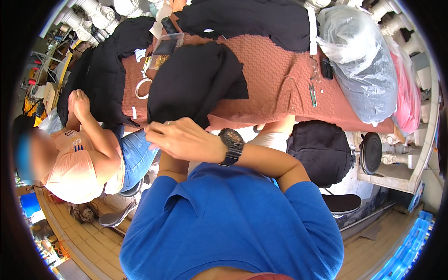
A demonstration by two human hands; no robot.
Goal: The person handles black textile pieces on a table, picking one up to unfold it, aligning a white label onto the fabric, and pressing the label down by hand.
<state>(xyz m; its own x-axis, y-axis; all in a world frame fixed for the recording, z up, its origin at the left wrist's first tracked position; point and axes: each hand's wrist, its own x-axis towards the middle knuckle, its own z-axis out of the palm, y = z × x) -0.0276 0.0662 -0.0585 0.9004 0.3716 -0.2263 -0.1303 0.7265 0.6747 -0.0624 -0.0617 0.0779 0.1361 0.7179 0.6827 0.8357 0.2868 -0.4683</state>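
Observation:
A black cloth piece (193, 79) lies on the table in front of me, its near edge reaching my hands. My right hand (179, 137), with a dark watch (231, 147) on the wrist, crosses over to the left. Its fingers are bent and drawn together at the cloth's near left corner. Whatever they pinch is too small or hidden to make out. Beneath it comes my left forearm (173, 165); the left hand is hidden behind the right one. A white tape roll (143, 88) and a clear plastic box (169, 44) with small gold pieces sit beside the cloth.
A reddish-brown cloth covers the table (266, 74). Small green-handled snips (312, 94), glasses (314, 69) and a black object (326, 68) lie at right, near a large filled plastic bag (361, 65). A person (81, 149) sits at left by more black fabric (93, 79).

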